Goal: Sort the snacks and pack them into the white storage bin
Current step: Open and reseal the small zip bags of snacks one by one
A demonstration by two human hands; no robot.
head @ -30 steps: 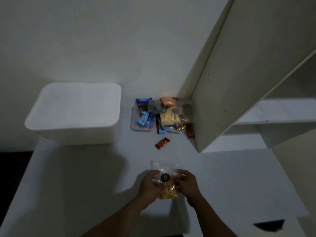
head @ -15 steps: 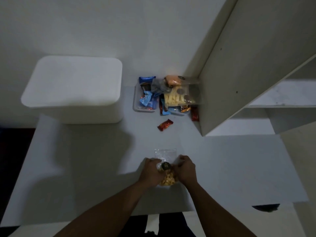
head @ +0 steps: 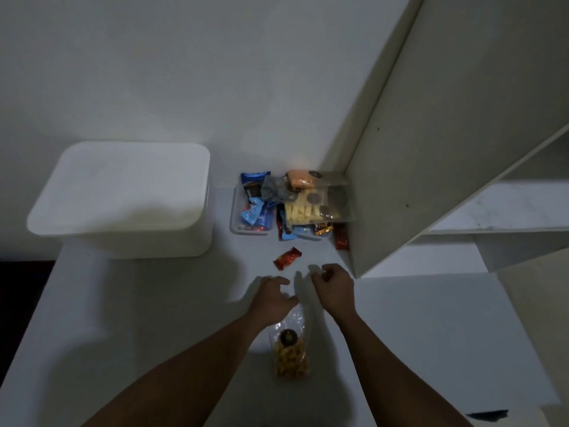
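A clear bag of yellow snacks [head: 291, 352] lies on the white table between my forearms, held by neither hand. My left hand [head: 272, 298] and my right hand [head: 334, 288] hover over the table beyond the bag, fingers loosely curled and empty. A red candy bar [head: 287, 258] lies just past my fingertips. Farther back is a pile of snacks [head: 303, 208] in blue, orange and clear wrappers, partly in a small clear tray [head: 235, 224]. The white storage bin [head: 123, 198] stands at the left with its lid on.
A tall white cabinet panel [head: 431, 149] rises at the right, its corner close to my right hand, with shelves [head: 505, 211] behind it. The wall is at the back. The table's left edge [head: 34, 309] drops to a dark floor.
Both hands have let go of the yellow snack bag, which now lies near the table's front. The hands have moved forward toward the red candy bar.
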